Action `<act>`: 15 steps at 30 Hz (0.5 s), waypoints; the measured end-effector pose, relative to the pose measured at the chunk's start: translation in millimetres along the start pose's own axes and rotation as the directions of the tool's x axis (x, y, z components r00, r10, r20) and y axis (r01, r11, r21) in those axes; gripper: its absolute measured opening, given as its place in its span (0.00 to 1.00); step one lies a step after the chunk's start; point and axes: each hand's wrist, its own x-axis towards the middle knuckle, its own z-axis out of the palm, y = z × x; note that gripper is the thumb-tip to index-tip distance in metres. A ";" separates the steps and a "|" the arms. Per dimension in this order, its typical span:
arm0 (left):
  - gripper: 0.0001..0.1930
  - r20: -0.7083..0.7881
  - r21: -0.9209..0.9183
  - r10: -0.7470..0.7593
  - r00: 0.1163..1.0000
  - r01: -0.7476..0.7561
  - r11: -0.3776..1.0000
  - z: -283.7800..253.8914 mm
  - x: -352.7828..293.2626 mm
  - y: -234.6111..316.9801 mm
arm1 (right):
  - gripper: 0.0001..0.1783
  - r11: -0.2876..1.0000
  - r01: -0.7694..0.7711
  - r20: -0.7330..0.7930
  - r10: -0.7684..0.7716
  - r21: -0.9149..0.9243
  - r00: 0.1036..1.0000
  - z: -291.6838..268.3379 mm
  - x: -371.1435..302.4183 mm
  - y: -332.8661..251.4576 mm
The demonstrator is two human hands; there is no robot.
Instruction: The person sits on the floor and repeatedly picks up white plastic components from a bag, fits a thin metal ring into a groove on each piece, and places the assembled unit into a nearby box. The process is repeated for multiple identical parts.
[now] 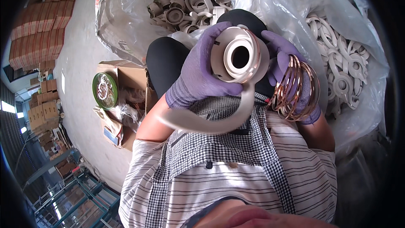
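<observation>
My left hand [200, 65], in a purple glove, is wrapped around a beige plastic collar with a long curved handle [225, 124]. The collar's round opening faces up, and the handle sweeps toward my body and to the left. A thin copper-coloured band lies around the collar's inner rim. My right hand [291, 65], also gloved, has its fingers curled at the collar's right edge; some fingertips are hidden. Several shiny copper-coloured rings [287, 97] hang looped around that hand and wrist.
A clear plastic bag of beige collar parts [175, 15] lies ahead; another holds flat handled rings [341, 82] at the right. To the left stands an open cardboard box [130, 76] with a green round container [105, 90]. Stacked cartons [44, 27] rise at far left.
</observation>
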 end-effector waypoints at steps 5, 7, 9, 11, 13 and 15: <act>0.54 0.190 0.686 0.569 0.800 -0.523 0.506 2.6 20.2 19.8 | 0.39 0.924 0.244 -0.041 -0.267 -0.296 0.963 20.7 -0.6 -22.8; 0.50 0.168 0.572 0.648 0.743 -0.609 0.549 2.8 22.3 25.0 | 0.39 0.963 0.220 -0.108 -0.238 -0.154 0.965 21.6 -4.2 -28.0; 0.48 0.183 0.477 0.671 0.718 -0.662 0.578 0.1 24.5 32.4 | 0.37 0.955 0.292 -0.136 -0.297 -0.057 0.945 25.1 -10.3 -35.3; 0.53 0.140 0.347 0.657 0.740 -0.659 0.668 0.1 21.0 38.3 | 0.35 0.966 0.259 -0.124 -0.257 0.001 0.958 23.4 -12.6 -45.1; 0.54 0.057 0.160 0.572 0.818 -0.573 0.804 1.9 15.0 42.4 | 0.36 0.960 0.277 -0.064 -0.279 -0.042 0.958 17.7 -11.2 -48.3; 0.53 -0.036 -0.133 0.360 0.932 -0.361 0.923 2.2 7.0 48.8 | 0.37 0.941 0.289 0.004 -0.293 -0.178 0.956 11.2 -8.3 -49.9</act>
